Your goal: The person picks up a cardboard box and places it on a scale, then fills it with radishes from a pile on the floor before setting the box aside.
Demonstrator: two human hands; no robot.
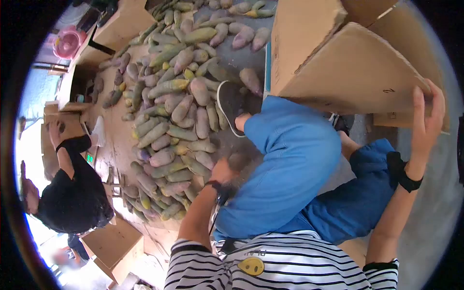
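Observation:
A wide pile of long green, yellow and purplish fruits (169, 96) covers the floor in front of me. My left hand (223, 171) reaches down to the near edge of the pile and closes around one motion-blurred fruit (238, 161). My right hand (426, 116) is raised on the right and grips the edge of a flap on a large cardboard box (348, 72). The fingers curl over the flap's rim. My knees in blue trousers (290, 154) lie between the two arms, and a dark shoe (231, 104) rests against the pile.
Another person in black (72, 193) crouches at the left with a hand on a cardboard box (60, 130). An open carton (113, 246) sits at the bottom left. More cartons (121, 24) and a pink basin (67, 41) stand at the far side.

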